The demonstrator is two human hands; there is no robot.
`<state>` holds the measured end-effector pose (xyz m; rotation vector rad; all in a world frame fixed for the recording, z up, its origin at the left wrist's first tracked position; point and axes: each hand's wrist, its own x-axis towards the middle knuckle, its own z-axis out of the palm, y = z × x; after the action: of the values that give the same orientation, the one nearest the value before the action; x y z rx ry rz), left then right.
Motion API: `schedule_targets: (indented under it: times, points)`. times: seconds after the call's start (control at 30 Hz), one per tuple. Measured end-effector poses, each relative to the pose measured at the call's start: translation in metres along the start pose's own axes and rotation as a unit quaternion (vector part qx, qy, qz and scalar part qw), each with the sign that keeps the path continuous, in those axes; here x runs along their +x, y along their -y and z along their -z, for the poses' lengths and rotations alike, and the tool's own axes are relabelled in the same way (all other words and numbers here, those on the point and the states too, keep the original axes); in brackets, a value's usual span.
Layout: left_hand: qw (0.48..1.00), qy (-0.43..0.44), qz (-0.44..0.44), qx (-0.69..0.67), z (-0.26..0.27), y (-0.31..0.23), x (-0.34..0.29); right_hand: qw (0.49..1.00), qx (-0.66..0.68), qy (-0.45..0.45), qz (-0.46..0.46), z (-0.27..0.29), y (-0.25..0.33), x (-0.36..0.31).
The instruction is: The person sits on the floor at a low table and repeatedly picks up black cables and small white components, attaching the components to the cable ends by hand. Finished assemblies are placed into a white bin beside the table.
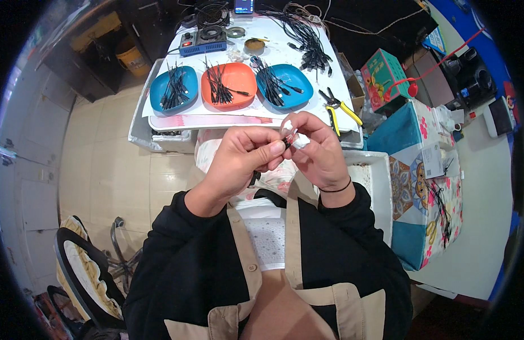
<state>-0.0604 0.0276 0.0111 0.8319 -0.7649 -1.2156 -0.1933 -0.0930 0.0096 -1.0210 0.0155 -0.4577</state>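
My left hand is closed, thumb and forefinger pinching a short black cable in front of my chest, near the table's front edge. My right hand meets it there, its fingertips closed round the thin reddish wire ends of the same cable. White wrapping covers fingertips of the right hand and partly hides the wires. Beyond my hands stand a blue tray, an orange tray and another blue tray, each holding black cables with thin stripped ends.
Yellow-handled wire strippers lie on the table's right side. Behind the trays are a blue soldering pot, a round tin and a bundle of black cables. A white foam box stands right; a chair stands left.
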Motion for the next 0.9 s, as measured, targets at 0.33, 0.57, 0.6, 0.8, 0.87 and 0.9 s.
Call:
schedule_targets:
  times: [0.33, 0.57, 0.6, 0.8, 0.87, 0.9]
  points:
    - [0.998, 0.004, -0.036, 0.047, -0.001, 0.002, -0.003, 0.987, 0.15, 0.006, -0.049, 0.0, -0.012, 0.0]
    - [0.991, 0.027, -0.074, 0.104, 0.002, 0.006, -0.005, 0.997, 0.04, 0.035, -0.06, 0.007, 0.002, 0.002]
    - [0.991, 0.026, -0.079, 0.105, 0.003, 0.006, -0.005, 0.997, 0.033, 0.045, -0.059, 0.007, 0.003, 0.003]
    - [0.99, 0.008, -0.079, 0.117, 0.001, 0.008, -0.003, 0.997, 0.036, -0.031, -0.059, 0.001, -0.004, 0.002]
    - [0.993, -0.019, -0.051, 0.103, 0.0, 0.008, -0.002, 0.997, 0.039, -0.046, -0.047, 0.001, -0.008, 0.001]
    - [0.994, -0.033, -0.034, 0.095, -0.001, 0.009, -0.001, 0.997, 0.038, -0.053, -0.043, 0.002, -0.009, 0.002]
